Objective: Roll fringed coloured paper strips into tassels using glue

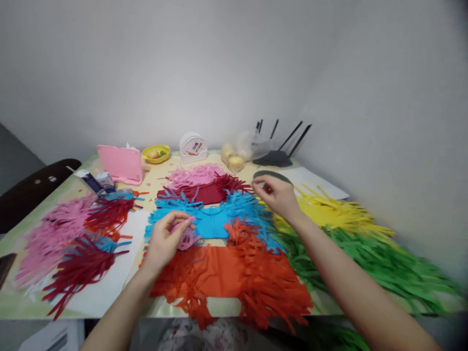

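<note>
My left hand (165,240) is closed around a small pink-purple thing with openings in it (188,240); its exact kind is unclear. It is over fringed blue tissue paper (214,224) and fringed orange tissue paper (221,273). Up and to the right, my right hand (278,196) hovers with thumb and fingers pinched together. What it pinches, if anything, is too small to see. Behind the blue paper lie fringed dark red paper (206,194) and fringed pink paper (199,174). Beyond my right wrist spreads fringed yellow paper (329,213), with fringed green paper (373,258) nearer me.
On the left lie a pink fringed heap (54,234) and dark red tassels (86,261). A pink tablet case (120,165), a yellow bowl of fruit (156,154), a white holder (193,148), bagged yellow fruit (234,158) and a black router (274,157) line the back.
</note>
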The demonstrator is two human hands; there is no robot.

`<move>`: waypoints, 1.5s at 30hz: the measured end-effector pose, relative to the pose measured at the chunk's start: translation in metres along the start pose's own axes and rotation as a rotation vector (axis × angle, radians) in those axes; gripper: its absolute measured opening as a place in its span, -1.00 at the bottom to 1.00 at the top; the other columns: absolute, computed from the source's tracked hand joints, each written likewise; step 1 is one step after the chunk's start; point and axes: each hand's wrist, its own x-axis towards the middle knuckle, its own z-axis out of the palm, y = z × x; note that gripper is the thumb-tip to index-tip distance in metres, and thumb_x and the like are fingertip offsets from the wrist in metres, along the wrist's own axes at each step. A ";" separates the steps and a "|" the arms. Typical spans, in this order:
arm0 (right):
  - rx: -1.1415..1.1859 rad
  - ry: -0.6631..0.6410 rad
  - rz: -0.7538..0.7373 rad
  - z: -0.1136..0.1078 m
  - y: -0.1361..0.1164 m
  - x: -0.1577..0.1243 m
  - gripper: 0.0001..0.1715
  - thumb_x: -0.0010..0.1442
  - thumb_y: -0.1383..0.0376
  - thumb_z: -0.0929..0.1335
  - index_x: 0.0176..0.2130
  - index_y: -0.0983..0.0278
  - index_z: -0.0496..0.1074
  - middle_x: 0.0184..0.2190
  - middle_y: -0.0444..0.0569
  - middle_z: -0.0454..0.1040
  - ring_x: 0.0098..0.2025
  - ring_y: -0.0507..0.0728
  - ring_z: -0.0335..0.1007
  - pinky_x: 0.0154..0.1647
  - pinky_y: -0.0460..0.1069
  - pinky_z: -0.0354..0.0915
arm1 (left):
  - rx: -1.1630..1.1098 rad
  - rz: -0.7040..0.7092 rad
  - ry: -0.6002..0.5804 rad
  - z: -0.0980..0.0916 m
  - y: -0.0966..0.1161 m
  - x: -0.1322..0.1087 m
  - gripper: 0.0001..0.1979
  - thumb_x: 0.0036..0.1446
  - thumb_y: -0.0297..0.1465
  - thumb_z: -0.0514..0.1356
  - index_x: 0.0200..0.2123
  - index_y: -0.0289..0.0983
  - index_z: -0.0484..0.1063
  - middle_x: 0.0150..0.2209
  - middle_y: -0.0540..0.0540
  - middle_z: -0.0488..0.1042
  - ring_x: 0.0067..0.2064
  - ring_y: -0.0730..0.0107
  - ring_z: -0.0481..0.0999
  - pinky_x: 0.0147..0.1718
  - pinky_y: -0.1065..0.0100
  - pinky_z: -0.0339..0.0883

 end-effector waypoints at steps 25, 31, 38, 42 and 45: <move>0.714 -0.492 -0.240 0.004 -0.158 -0.076 -0.77 0.28 0.19 0.30 -0.28 0.26 0.49 -0.52 -0.12 0.51 -0.60 -0.01 0.35 -0.56 -0.12 0.22 | 0.197 0.199 -0.034 -0.012 0.021 -0.047 -0.88 0.20 -0.37 0.17 -0.32 -0.29 0.48 -0.36 -0.07 0.55 -0.32 0.39 0.51 -0.28 0.41 0.34; 0.846 -0.465 -0.116 0.013 -0.162 -0.083 -0.81 0.26 0.15 0.33 -0.23 0.21 0.45 -0.47 -0.10 0.54 -0.58 0.04 0.41 -0.57 -0.08 0.30 | 0.235 0.179 -0.027 -0.015 0.022 -0.046 -0.89 0.18 -0.40 0.16 -0.33 -0.29 0.47 -0.35 -0.07 0.56 -0.31 0.37 0.51 -0.29 0.41 0.31; 0.770 -0.480 -0.192 0.015 -0.163 -0.084 -0.78 0.29 0.18 0.29 -0.35 0.20 0.41 -0.60 -0.16 0.43 -0.60 0.03 0.36 -0.57 -0.09 0.27 | 0.457 0.251 -0.045 -0.018 0.015 -0.048 -0.89 0.20 -0.39 0.16 -0.35 -0.25 0.47 -0.36 -0.06 0.54 -0.29 0.33 0.47 -0.25 0.36 0.25; 0.828 -0.502 -0.116 0.017 -0.162 -0.084 -0.83 0.25 0.17 0.33 -0.29 0.21 0.42 -0.58 -0.17 0.43 -0.61 0.02 0.36 -0.58 -0.09 0.29 | 0.471 0.272 -0.028 -0.016 0.011 -0.051 -0.86 0.23 -0.37 0.14 -0.36 -0.24 0.47 -0.38 -0.06 0.53 -0.29 0.32 0.47 -0.23 0.33 0.26; 1.053 -0.540 0.066 0.020 -0.162 -0.087 -0.76 0.19 0.10 0.38 -0.27 0.21 0.40 -0.58 -0.19 0.40 -0.67 0.02 0.32 -0.72 -0.10 0.24 | 0.325 0.212 -0.008 -0.011 0.007 -0.052 -0.84 0.25 -0.34 0.13 -0.34 -0.25 0.47 -0.38 -0.06 0.55 -0.29 0.35 0.52 -0.24 0.36 0.32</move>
